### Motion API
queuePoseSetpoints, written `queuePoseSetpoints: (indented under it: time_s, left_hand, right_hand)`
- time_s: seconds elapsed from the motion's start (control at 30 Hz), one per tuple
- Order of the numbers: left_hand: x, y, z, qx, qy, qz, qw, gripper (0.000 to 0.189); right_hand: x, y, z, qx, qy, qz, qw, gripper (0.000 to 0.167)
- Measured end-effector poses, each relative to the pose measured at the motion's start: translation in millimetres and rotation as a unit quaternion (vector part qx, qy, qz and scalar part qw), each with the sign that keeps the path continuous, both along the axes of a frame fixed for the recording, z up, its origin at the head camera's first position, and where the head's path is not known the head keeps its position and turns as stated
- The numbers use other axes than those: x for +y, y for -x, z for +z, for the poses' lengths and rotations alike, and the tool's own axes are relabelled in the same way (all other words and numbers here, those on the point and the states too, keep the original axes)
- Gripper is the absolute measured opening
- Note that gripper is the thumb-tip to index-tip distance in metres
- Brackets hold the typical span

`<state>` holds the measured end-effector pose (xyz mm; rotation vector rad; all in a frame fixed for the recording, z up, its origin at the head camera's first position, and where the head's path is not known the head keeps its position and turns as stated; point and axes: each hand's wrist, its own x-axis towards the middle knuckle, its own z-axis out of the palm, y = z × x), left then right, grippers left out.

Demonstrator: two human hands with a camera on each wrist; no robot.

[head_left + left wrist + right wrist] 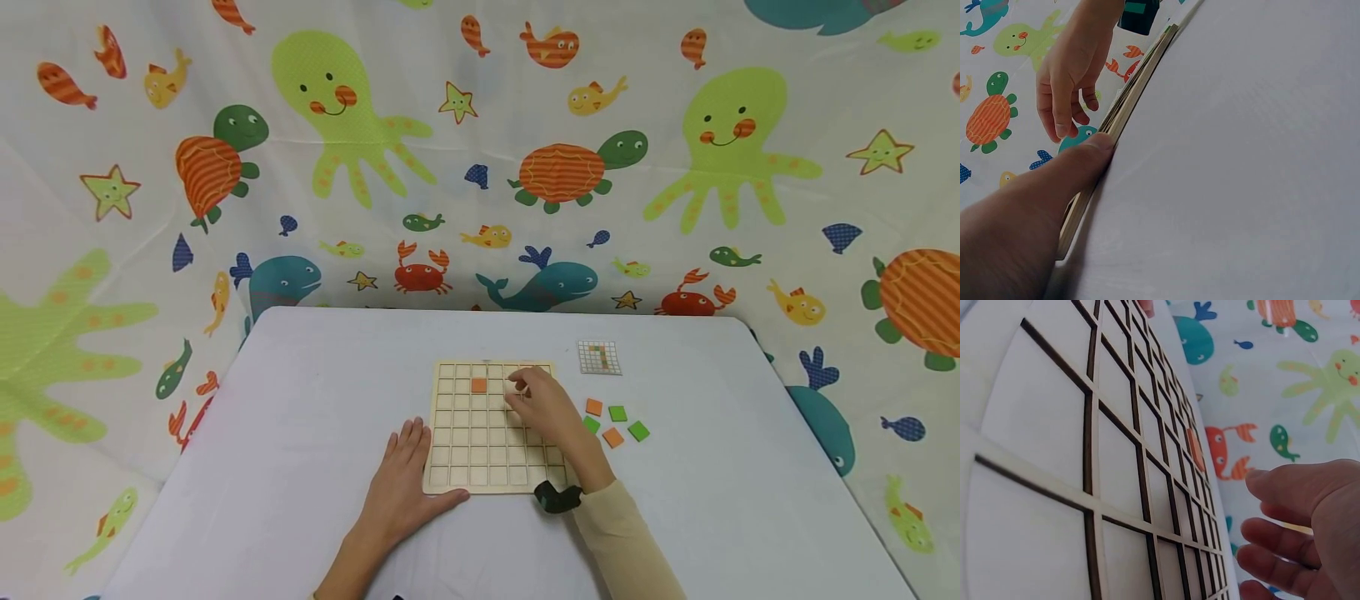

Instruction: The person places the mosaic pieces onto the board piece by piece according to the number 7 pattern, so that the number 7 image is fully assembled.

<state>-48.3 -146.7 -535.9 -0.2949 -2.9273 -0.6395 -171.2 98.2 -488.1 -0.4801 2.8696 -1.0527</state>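
Note:
A wooden grid board (480,457) lies on the table, with one orange square tile (478,385) in a cell of its upper part. My left hand (401,492) rests at the board's lower left corner, fingers extended along the left side. Its thumb (1088,153) touches the board's front edge. Over the upper right of the grid hovers my right hand (542,406). In the right wrist view that hand (1335,531) has its thumb and loosely bent fingers apart, nothing between them. Several loose orange and green tiles (617,413) lie right of the board.
A small pattern card (599,357) with a coloured grid lies beyond the loose tiles. The white table (300,400) is backed by a curtain (480,233) printed with sea animals. A dark wrist device (558,497) sits by the right wrist, over the board's near right corner.

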Motion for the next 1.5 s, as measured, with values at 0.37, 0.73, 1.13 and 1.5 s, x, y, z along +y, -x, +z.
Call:
queuePoseSetpoints:
  time_s: [0.37, 0.73, 1.13, 1.5]
  left_hand:
    - [0.2, -0.8, -0.2, -0.001, 0.001, 0.000, 1.0000, 0.116]
    - [0.0, -1.3, 1.2, 0.000, 0.004, 0.002, 1.0000, 0.115]
    - [-0.9, 0.3, 2.0, -0.005, 0.002, 0.000, 1.0000, 0.116]
    - [-0.5, -0.1, 2.0, -0.005, -0.003, 0.000, 1.0000, 0.116]
  right_hand:
    - [10, -7.4, -1.9, 0.016, 0.004, 0.003, 0.9999, 0.031]
    - [15, -15.2, 2.7, 0.018, -0.009, -0.011, 0.9997, 0.032]
    - [28, -24.7, -1.2, 0.030, -0.013, -0.027, 0.9991, 0.031]
    - [40, -23.8, -1.4, 0.031, -0.012, -0.039, 0.9987, 0.031]
